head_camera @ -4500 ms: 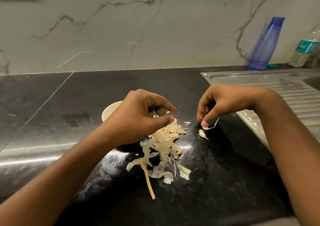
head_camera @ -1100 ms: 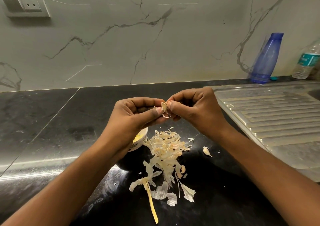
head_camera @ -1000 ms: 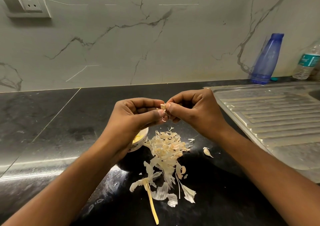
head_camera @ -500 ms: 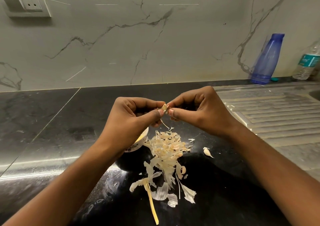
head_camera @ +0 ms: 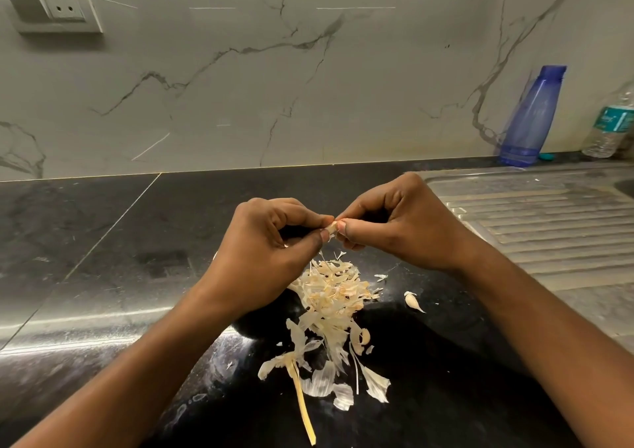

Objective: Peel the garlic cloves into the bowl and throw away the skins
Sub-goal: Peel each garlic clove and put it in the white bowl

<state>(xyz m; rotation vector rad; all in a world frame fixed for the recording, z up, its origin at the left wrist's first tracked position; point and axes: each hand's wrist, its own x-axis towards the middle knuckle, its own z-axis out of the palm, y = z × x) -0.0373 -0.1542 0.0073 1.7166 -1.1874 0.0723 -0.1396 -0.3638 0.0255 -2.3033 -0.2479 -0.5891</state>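
My left hand [head_camera: 264, 252] and my right hand [head_camera: 398, 224] meet above the black counter [head_camera: 103, 241], and both pinch one small garlic clove [head_camera: 331, 227] between thumb and fingertips. Below them a pile of pale garlic skins [head_camera: 331, 296] spreads over the counter, with a long yellowish stem [head_camera: 303, 403] at its near end. A single unpeeled clove [head_camera: 411, 300] lies to the right of the pile. The bowl is hidden behind my left hand and wrist.
A steel sink drainboard [head_camera: 549, 228] fills the right side. A blue bottle [head_camera: 530, 118] and a clear water bottle [head_camera: 614, 121] stand against the marble wall at the back right. A wall socket [head_camera: 51, 1] sits at the top left.
Since 4.5 s ago my right hand has come up from the counter and joined the left on a clove. In the last second my left hand moved over the bowl and hides it.
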